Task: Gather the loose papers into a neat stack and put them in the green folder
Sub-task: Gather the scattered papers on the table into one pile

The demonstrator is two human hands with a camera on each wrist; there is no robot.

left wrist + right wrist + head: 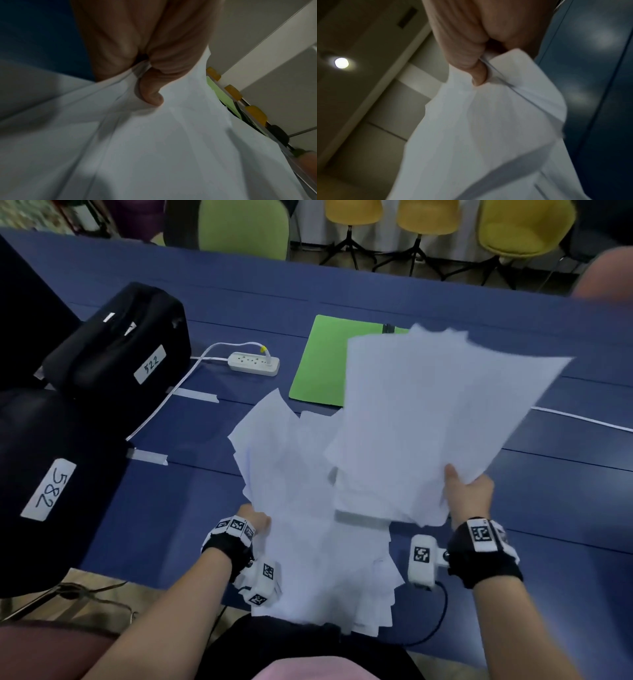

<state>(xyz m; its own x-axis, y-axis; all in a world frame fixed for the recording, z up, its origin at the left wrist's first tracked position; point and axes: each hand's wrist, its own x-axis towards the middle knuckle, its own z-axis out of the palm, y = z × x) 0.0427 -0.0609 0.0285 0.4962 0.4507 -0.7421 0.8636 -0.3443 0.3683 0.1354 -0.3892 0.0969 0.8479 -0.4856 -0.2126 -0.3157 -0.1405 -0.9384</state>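
Several white papers (308, 508) lie fanned and untidy over the near part of the blue table (565, 508). My right hand (469, 491) pinches a loose bundle of sheets (445, 405) by its near corner and holds it raised above the table, thumb on top (478, 77). My left hand (257, 520) grips the left edge of the lower sheets, thumb pressed on the paper (150, 93). The green folder (317, 364) lies closed on the table beyond the papers, its right part hidden by the raised bundle.
Two black cases labelled 522 (120, 344) and 582 (51, 474) stand at the left. A white power strip (253, 363) with its cable lies left of the folder. Yellow and green chairs (524, 227) line the far side.
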